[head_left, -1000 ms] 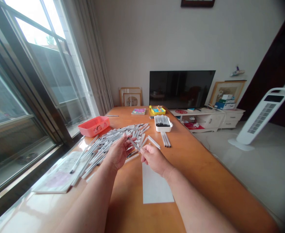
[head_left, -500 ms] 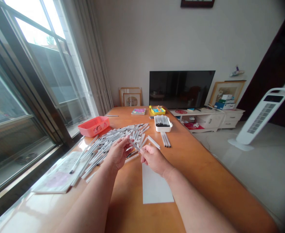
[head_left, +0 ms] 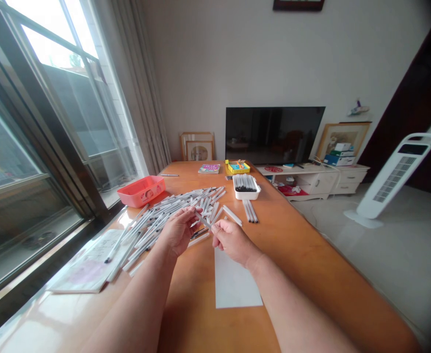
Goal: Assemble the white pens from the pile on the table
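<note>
Between my two hands is a slim translucent pen [head_left: 203, 221], tilted down to the right. My left hand [head_left: 180, 229] pinches its upper left end, and my right hand [head_left: 230, 239] grips its lower right end; the fingers cover both ends. A loose heap of white pens [head_left: 171, 208], some with black tips, spreads over the table behind and left of my left hand. Below my right hand lies a white sheet of paper [head_left: 236, 284]. Farther back, several pens [head_left: 250, 211] lie side by side in front of a white box [head_left: 248, 194] filled with black-tipped pens.
A red plastic box [head_left: 142, 192] stands left of the heap on the wooden table [head_left: 296, 279]. Under some pens lies a booklet [head_left: 79, 274]. A yellow box [head_left: 238, 169] and a colourful book [head_left: 208, 168] are at the far end. A tower fan [head_left: 395, 181] stands right.
Almost nothing differs. Both hands keep hold of the same pen, with only a very slight shift in the view.
</note>
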A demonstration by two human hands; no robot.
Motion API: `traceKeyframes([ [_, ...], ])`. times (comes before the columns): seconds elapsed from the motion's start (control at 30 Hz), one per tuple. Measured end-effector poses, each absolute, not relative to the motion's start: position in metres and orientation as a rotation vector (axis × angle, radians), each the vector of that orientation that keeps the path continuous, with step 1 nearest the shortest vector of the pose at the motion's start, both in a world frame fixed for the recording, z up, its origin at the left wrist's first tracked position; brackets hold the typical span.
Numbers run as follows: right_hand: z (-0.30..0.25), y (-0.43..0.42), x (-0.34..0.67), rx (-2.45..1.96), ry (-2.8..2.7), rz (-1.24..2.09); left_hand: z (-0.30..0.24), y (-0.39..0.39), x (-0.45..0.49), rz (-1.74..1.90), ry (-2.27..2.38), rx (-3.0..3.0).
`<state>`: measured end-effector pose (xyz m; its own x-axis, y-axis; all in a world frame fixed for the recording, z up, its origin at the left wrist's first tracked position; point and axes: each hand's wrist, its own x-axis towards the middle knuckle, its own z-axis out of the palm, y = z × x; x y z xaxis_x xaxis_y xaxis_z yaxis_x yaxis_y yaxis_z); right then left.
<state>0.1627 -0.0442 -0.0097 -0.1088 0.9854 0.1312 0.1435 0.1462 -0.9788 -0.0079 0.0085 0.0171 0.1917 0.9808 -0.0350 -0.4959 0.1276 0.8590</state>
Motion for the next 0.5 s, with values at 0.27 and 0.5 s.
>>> traceKeyframes([
  [0.27, -0.005, -0.048, 0.161, -1.105, -1.398, 1.189, 0.017, 0.007, -0.006, 1.216, 0.742, 0.872],
  [0.5, 0.006, -0.054, 0.164, -1.023, -1.379, 1.396, 0.018, 0.003, -0.007, 1.099, 0.643, 0.921],
])
